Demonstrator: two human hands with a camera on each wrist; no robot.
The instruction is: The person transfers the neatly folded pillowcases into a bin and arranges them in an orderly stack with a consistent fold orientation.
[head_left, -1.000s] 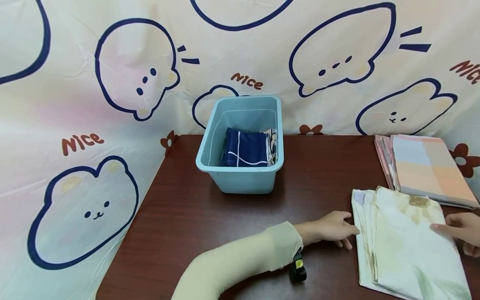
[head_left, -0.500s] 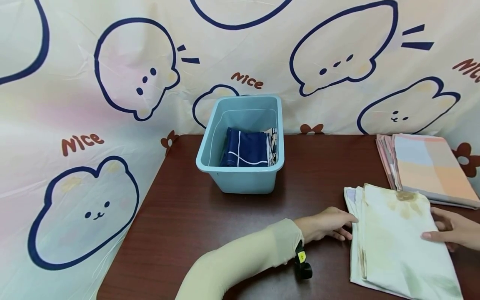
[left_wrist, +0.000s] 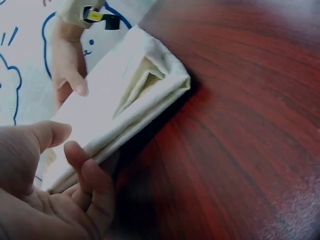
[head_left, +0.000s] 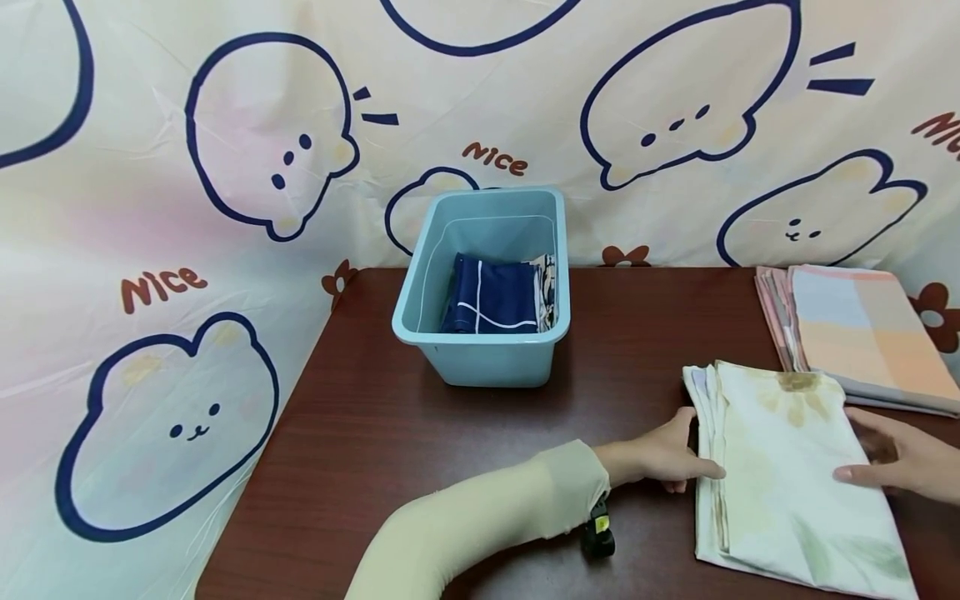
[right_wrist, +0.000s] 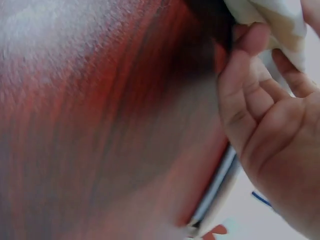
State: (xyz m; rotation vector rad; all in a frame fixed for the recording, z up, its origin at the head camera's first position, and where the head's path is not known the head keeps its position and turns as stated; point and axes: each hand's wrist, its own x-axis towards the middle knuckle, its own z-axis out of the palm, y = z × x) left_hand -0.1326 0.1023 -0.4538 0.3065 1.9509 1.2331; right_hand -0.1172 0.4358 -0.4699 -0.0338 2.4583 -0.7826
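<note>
A folded white cloth (head_left: pixel 806 483) with a faded yellow-brown flower and green leaves lies at the right in the head view. At its left folded edge is my left hand (head_left: pixel 671 454), thumb over the layers and fingers curled around the edge, gripping it in the left wrist view (left_wrist: pixel 65 175). My right hand (head_left: pixel 911 462) holds the opposite edge, thumb on top. In the right wrist view the fingers of the right hand (right_wrist: pixel 280 120) curl at a corner of the cloth (right_wrist: pixel 280 25). A dark shadow shows beneath the cloth in the left wrist view.
A light blue bin (head_left: pixel 487 362) stands at the back middle of the dark wooden table (head_left: pixel 360 467), holding folded navy cloth (head_left: pixel 498 292) with white lines and a patterned cloth. A folded pastel checked cloth (head_left: pixel 862 325) lies at the back right. A printed curtain (head_left: pixel 187 250) hangs behind.
The white cloth has shifted left, with the right hand following it into view. The left hand has moved from beside the cloth to gripping its left edge.
</note>
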